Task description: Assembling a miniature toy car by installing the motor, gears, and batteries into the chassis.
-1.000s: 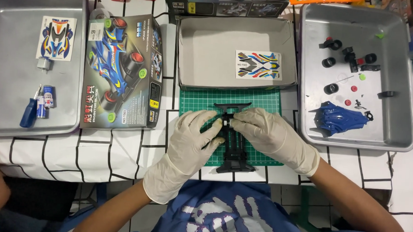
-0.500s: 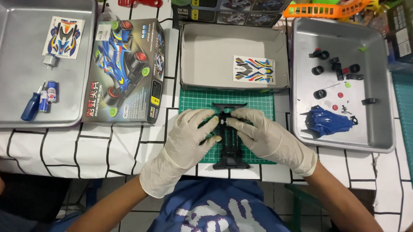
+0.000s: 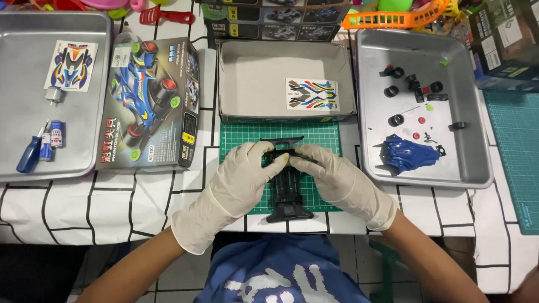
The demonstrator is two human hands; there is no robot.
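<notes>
Where the green mat [image 3: 327, 135] lies — left hand [image 3: 242, 177], right hand [image 3: 334, 180], each grip clenched on black chassis [image 3: 287, 191].

Hobby workbench or toy stall. Tabletop [image 3: 148, 207] carries metal sorting trays [image 3: 367, 101], cutting mat [image 3: 327, 135]. Boxed model-car kits [image 3: 274, 14] are stacked behind.

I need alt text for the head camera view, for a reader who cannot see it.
Two hands in white gloves, left hand and right hand, hold a black plastic toy car chassis over a green cutting mat. Behind it lies an open grey cardboard box; a metal tray on the right holds a blue car body shell and small black wheels.
</notes>
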